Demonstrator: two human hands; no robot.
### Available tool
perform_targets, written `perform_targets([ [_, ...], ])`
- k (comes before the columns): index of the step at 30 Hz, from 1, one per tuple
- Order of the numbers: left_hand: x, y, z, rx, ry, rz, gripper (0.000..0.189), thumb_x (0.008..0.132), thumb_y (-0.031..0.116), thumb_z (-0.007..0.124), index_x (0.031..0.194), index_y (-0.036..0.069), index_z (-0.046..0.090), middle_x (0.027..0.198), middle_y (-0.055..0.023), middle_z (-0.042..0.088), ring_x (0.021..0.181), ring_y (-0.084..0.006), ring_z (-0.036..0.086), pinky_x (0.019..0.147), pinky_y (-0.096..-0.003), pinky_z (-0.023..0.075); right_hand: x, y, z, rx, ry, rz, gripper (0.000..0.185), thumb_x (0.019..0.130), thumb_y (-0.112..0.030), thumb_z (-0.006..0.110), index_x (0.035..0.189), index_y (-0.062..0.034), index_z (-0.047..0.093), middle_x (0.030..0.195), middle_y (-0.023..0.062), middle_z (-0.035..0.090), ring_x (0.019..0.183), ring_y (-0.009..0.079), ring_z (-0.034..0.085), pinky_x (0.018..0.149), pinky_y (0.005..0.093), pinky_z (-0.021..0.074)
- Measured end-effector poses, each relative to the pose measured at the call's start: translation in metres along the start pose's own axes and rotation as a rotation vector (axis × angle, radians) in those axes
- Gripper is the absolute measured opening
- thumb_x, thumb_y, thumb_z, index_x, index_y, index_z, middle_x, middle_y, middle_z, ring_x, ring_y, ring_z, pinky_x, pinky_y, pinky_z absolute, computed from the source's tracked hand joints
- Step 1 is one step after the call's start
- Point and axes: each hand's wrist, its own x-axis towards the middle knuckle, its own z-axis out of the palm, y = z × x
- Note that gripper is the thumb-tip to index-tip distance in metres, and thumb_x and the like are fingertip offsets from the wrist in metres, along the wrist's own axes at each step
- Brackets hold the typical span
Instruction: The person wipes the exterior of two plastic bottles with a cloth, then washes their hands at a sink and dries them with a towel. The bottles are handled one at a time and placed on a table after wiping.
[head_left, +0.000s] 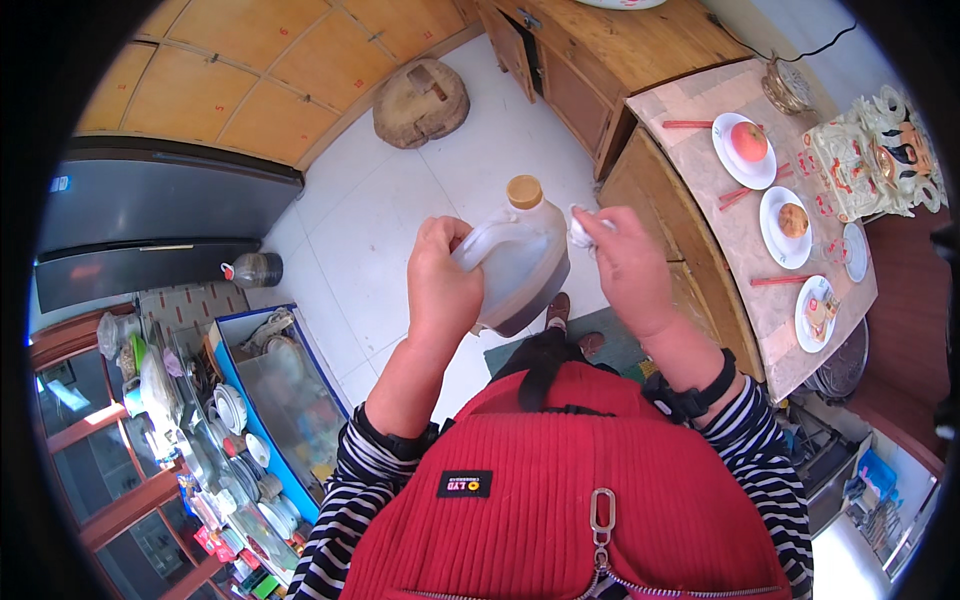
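A translucent plastic jug (525, 262) with a yellow-brown screw cap (524, 192) and dark liquid in its lower part is held up before me. My left hand (444, 281) grips it by its handle, at the jug's left. A crumpled white cloth or tissue (583, 227) is pinched between the thumb and fingers of my right hand (630, 262), just right of the jug's shoulder. Whether the cloth touches the jug cannot be told. The cap sits on the jug's mouth.
A wooden stump block with a cleaver (427, 81) stands on the tiled floor. Plates with fruit and food (765, 174) and red chopsticks line the table at right. Another large jug (255, 270) stands by the dark fridge (165, 217). A blue-edged case (225, 330) and stacked dishes are at lower left.
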Motion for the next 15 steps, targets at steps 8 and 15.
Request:
perform_targets([
  [8,-0.010,-0.002,0.000,-0.018,0.022,0.058,0.024,0.069,-0.013,0.059,0.088,0.001,0.054,0.088,-0.0095,0.054,0.080,-0.0238,0.055,0.072,-0.0313,0.0466,0.018,-0.013,0.016,0.177,0.081,0.099,0.035,0.083,-0.002,0.058,0.117,-0.0066,0.063,0.099,0.0128,0.056,0.092,0.0310,0.058,0.079,0.0376,0.0489],
  [15,-0.015,-0.021,-0.022,-0.081,-0.078,0.095,0.023,0.075,-0.009,0.068,0.088,0.004,0.054,0.084,-0.0005,0.051,0.080,-0.0095,0.052,0.074,-0.0230,0.0438,0.055,0.019,0.017,0.330,-0.196,-0.050,0.027,0.084,-0.004,0.056,0.110,-0.0062,0.065,0.100,0.0125,0.057,0.094,0.0309,0.058,0.081,0.0382,0.0489],
])
